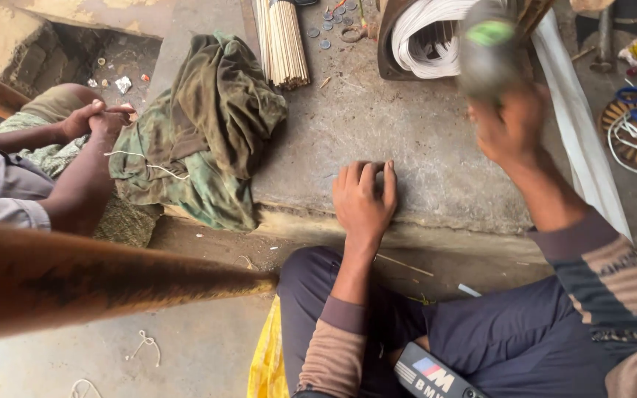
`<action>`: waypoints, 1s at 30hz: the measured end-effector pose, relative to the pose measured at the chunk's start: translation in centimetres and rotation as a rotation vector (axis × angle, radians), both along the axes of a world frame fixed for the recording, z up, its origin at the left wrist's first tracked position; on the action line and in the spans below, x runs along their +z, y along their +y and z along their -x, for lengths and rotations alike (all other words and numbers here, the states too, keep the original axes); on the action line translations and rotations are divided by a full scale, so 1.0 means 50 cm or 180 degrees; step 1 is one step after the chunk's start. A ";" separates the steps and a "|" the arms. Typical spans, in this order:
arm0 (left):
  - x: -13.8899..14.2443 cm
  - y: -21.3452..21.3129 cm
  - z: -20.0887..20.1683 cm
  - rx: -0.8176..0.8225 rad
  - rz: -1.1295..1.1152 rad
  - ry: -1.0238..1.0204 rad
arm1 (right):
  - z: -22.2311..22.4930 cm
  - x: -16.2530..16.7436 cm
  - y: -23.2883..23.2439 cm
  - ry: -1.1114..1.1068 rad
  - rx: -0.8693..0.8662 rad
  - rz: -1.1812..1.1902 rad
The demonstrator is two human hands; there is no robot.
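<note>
Left hand is pressing flat on the concrete slab, fingers together and curled over a small dark round piece, mostly hidden, sitting just back from the slab's front edge. Right hand is raised above the slab — grip clamped on a blurred grey tool with a green patch; can't tell what kind of tool. Open slab is lying between the two hands and toward the far side; nothing is crowding the left hand's fingertips. Camouflage cloth is heaped on the slab's left part, draping over the front edge, near the left hand but apart from it. Bundle of thin sticks and scattered small discs are sitting at the far edge. White coiled strip is lying behind the raised tool. Another person's clasped hands are resting left of the cloth — well apart. A brown pole is crossing the lower left.
</note>
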State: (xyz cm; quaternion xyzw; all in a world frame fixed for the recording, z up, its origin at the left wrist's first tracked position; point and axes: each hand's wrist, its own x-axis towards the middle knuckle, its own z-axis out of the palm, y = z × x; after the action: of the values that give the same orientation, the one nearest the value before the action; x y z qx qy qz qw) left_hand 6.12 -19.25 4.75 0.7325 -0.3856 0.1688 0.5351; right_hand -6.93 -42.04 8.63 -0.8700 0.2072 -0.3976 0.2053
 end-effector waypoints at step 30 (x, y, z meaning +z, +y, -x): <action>-0.004 -0.013 0.013 0.0149 -0.0030 -0.0102 | -0.015 -0.056 0.119 -0.1916 -0.0574 -0.2287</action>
State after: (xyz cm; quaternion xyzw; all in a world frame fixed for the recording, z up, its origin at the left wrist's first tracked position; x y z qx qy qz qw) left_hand 5.46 -19.89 4.57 0.7410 -0.3776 0.1912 0.5213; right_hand -6.19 -36.10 5.83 -0.5687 0.3375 -0.5514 0.5086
